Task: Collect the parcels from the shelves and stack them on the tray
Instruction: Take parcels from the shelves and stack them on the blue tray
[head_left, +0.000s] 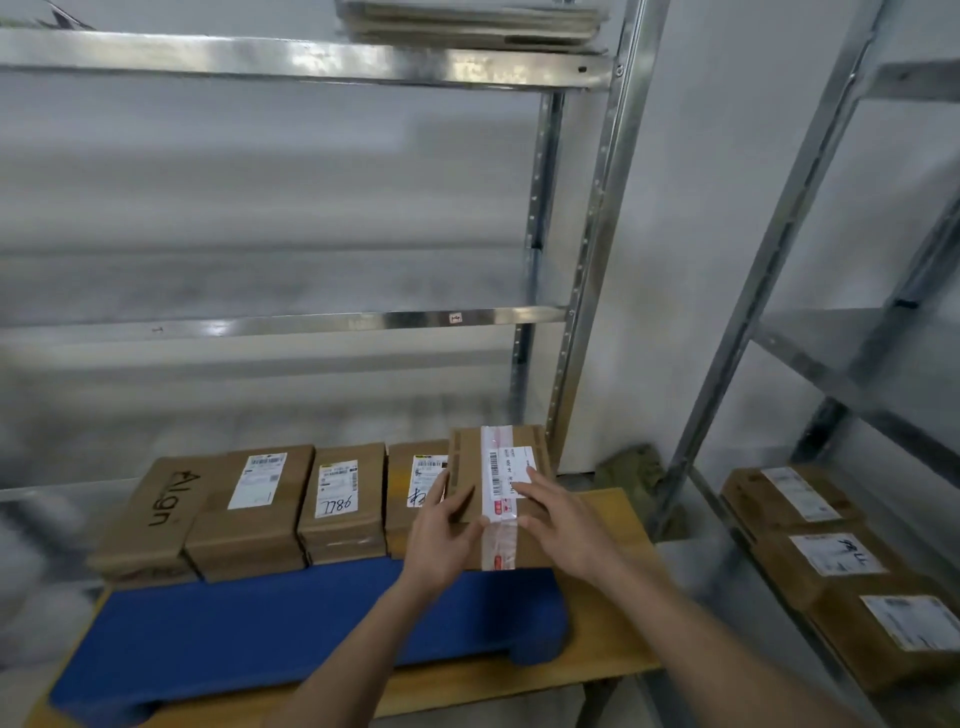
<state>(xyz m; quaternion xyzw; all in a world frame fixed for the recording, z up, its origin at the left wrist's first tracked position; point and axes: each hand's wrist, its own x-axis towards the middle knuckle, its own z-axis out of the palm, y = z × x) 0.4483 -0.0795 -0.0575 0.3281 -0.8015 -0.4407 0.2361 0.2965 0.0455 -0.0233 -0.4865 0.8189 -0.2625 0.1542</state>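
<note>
A blue tray (249, 629) lies on a wooden table (618, 525) below the shelves. Along its far edge stand several brown parcels: one printed "Align" (150, 514), a second with a white label (249, 514), a third marked 9811 (340, 501), and another (410, 499) partly hidden. A taped brown parcel (498, 467) rests at the row's right end. My left hand (447, 530) grips its left edge, thumb along the side. My right hand (561, 519) lies on its top with fingers straight over the label.
A metal shelf rack (587, 291) stands behind the table, with flat grey packets (467, 23) on its top level. A second rack (810, 218) at the right holds three brown labelled parcels (831, 566) on a low shelf.
</note>
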